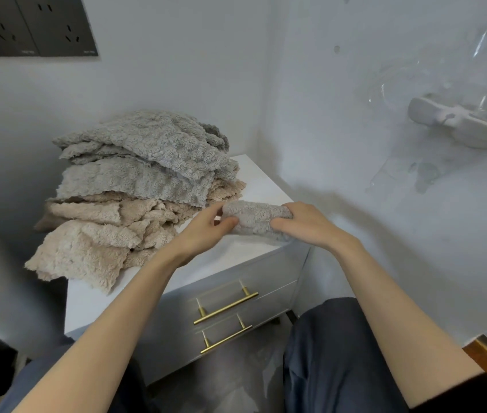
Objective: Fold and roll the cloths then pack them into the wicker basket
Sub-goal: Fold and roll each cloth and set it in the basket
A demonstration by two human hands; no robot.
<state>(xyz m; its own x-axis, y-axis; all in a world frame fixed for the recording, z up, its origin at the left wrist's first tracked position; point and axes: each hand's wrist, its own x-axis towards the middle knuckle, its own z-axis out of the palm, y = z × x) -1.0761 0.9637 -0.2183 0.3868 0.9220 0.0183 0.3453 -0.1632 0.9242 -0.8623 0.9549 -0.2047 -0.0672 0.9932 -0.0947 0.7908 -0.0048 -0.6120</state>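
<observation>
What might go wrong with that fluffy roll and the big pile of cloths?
The grey roll, gripped at its ends by the left hand and the right hand, might spring open if either grip loosens. It is near the cabinet top's front edge, so it might drop off. The lowest beige cloth of the pile hangs over the edge and might slide down, perhaps dragging others.

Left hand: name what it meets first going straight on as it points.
The rolled grey cloth, which the left hand grips at one end; beyond it, probably the right hand.
</observation>
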